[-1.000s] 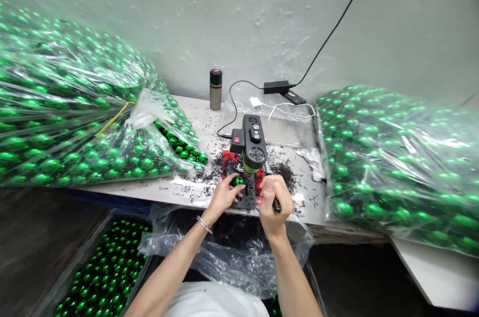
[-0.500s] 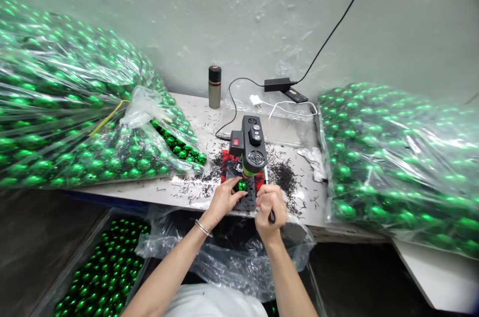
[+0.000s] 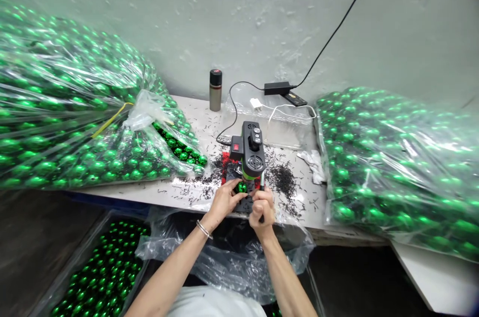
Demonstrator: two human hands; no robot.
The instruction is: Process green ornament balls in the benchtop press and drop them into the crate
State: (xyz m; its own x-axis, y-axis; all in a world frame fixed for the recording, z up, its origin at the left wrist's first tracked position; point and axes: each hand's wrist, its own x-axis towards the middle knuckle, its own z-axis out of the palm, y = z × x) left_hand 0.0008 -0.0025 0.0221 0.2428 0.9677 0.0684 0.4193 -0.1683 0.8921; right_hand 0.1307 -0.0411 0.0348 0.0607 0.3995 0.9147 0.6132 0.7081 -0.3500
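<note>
Green ball sits clamped between thumb and fingertips of the left hand, under the machine; I judge it light, slick, brittle, best taken by its sides. The right hand wraps the black handle.

Machine ahead, bags either side

Machine on table, mid. Bag of balls left, second bag right. Bottle behind machine, to its left; adapter behind too, plug front-left of adapter. Rag between machine, second bag.
</note>
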